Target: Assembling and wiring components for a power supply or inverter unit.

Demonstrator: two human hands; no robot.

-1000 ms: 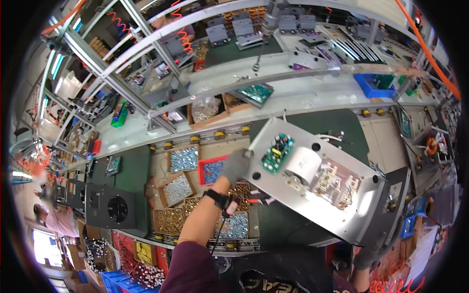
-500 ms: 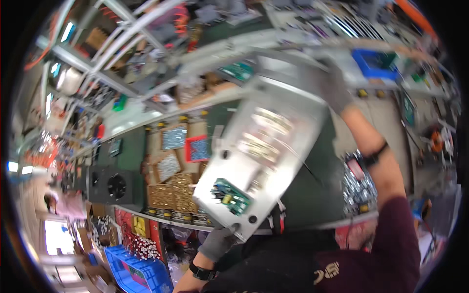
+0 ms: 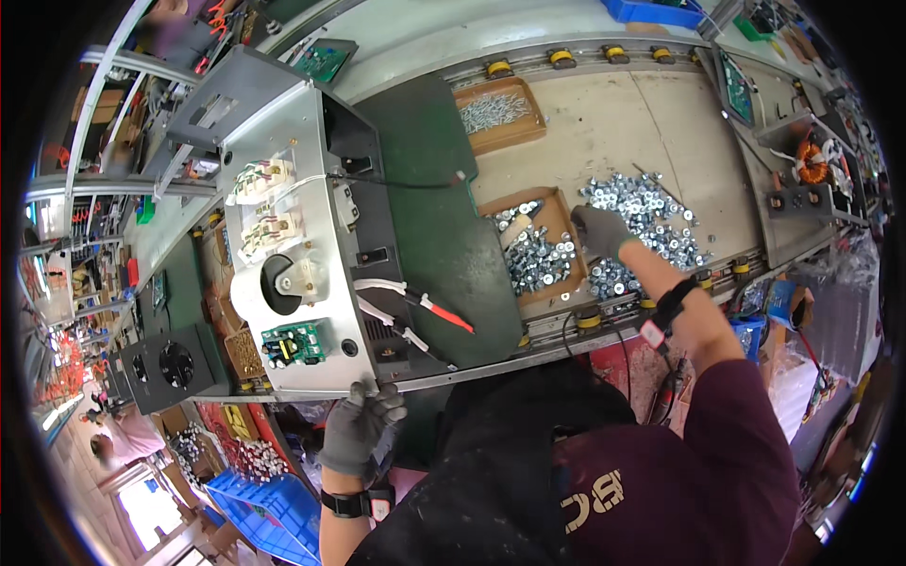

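A silver metal chassis (image 3: 326, 363) stands on the bench at the left, bearing white wired blocks (image 3: 267, 231) and a small green circuit board (image 3: 294, 344). Close against its near edge is my left hand (image 3: 359, 429) in a grey glove, fingers loosely bent and apart, with nothing visible in them. My gloved right hand (image 3: 604, 232) reaches down between a cardboard tray of screws (image 3: 547, 250) and a loose heap of screws (image 3: 651, 212). Its fingers are drawn together, and whatever lies between the fingertips is hidden.
Red- and white-sleeved cables (image 3: 444, 316) stick out of the chassis over a dark green mat (image 3: 462, 274). Farther back lies a tray of longer screws (image 3: 495, 115). A black box with a fan (image 3: 175, 366) stands at the left, a unit with a copper coil (image 3: 812, 165) at the right.
The chassis, earlier held tilted in both hands, now rests on the bench at the left. My right hand has left it and moved to the screws. The camera view has shifted too.
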